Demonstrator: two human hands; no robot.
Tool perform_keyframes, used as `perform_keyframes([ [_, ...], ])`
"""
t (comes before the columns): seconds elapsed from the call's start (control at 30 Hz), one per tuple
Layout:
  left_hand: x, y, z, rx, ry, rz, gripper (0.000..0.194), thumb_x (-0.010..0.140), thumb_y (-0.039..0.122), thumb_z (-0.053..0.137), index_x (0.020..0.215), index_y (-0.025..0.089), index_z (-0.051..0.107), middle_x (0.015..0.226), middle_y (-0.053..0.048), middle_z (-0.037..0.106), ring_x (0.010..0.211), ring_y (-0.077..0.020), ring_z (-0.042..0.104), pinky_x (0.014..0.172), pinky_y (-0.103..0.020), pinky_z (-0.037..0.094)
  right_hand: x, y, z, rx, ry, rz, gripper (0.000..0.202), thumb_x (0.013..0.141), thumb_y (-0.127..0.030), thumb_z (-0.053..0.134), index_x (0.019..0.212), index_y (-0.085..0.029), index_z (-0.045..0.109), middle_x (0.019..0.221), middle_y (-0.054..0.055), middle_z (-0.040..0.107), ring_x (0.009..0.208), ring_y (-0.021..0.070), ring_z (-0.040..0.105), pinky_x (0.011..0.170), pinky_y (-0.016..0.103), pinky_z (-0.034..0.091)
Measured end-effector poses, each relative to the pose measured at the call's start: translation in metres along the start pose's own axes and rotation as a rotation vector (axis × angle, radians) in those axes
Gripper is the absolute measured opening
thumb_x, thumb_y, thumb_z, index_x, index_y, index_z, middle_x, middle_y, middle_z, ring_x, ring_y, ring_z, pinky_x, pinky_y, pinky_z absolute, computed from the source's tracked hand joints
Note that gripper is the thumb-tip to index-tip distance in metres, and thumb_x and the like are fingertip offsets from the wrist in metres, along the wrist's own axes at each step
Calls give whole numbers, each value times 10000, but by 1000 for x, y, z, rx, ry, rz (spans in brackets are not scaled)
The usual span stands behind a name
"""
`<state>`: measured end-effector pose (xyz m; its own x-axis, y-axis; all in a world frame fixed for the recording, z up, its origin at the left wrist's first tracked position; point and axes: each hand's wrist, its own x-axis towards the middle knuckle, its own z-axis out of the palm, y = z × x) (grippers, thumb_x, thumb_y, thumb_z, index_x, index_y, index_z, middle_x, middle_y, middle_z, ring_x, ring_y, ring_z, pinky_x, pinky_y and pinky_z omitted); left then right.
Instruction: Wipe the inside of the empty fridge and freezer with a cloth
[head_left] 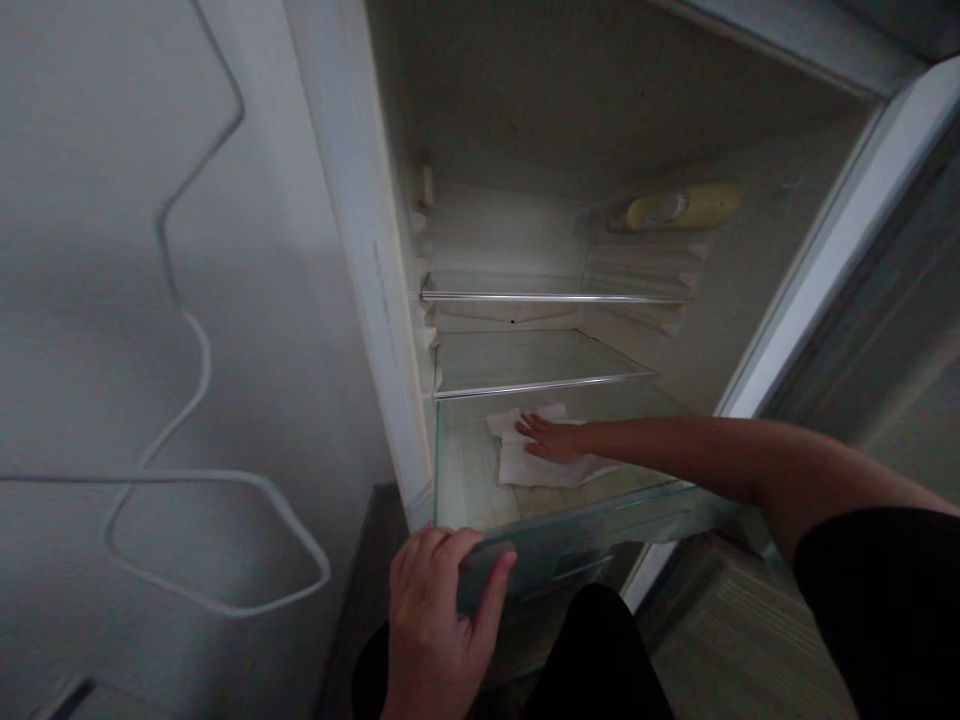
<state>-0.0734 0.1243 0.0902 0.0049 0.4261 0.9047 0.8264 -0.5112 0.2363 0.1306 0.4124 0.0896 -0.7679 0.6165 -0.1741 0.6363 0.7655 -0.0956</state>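
Inside the open fridge (390,300), the right hand (551,438) lies flat, fingers spread, pressing a white cloth (536,462) onto the lowest glass shelf (472,490). The cloth sits mid-shelf, beneath the two upper shelves (540,297). The left hand (439,610) is closed on that shelf's front edge, near its left corner, thumb on the face. To wipe well, I judge the palm should keep even pressure and sweep from the back wall toward the front edge, while the other hand holds the glass steady so it cannot slide out
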Motion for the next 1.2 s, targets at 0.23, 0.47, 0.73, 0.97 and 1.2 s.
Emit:
perform_keyframes([
  [0.23, 0, 2, -2, 8, 13, 16, 125, 957, 235, 674, 1044, 210, 587, 891, -12, 625, 857, -188, 608, 859, -338, 478, 73, -75, 1, -165, 368, -330, 723, 1086, -424, 363, 1666, -29, 190, 1734, 224, 52, 1633, 311, 46, 1323, 516, 151],
  [0.47, -3, -1, -3, 23, 7, 42, 122, 965, 230, 666, 1053, 192, 590, 917, -27, 633, 899, -188, 598, 884, -339, 465, 85, -60, -52, -172, 299, -279, 614, 1030, -148, 331, 1643, -117, 335, 1749, 71, 174, 1637, 213, 23, 1335, 434, 78],
  [0.73, -7, -1, -4, 19, -2, 82, 229, 921, 187, 722, 1104, 152, 590, 973, -54, 620, 945, -197, 591, 923, -357, 466, -1, 17, -88, 273, 154, -17, 544, 980, -106, 409, 1499, -181, 553, 1711, 32, 297, 1630, 206, 68, 1198, 529, 373],
  [0.97, -6, 6, -3, 32, 20, 80, 197, 943, 240, 714, 1070, 141, 600, 952, -56, 611, 907, -204, 590, 888, -366, 462, -65, 87, -69, -338, 149, 228, 748, 919, -2, 260, 1646, -173, 298, 1733, 64, 245, 1622, 208, 161, 1245, 579, 310],
  [1.2, -10, 2, -2, 84, 15, 62, 259, 913, 276, 766, 1067, 139, 610, 931, -49, 620, 834, -190, 602, 850, -357, 461, -105, 92, -50, -689, 30, 550, 825, 788, -113, 610, 1592, -53, 437, 1627, 232, 410, 1537, 361, 360, 1299, 494, 237],
])
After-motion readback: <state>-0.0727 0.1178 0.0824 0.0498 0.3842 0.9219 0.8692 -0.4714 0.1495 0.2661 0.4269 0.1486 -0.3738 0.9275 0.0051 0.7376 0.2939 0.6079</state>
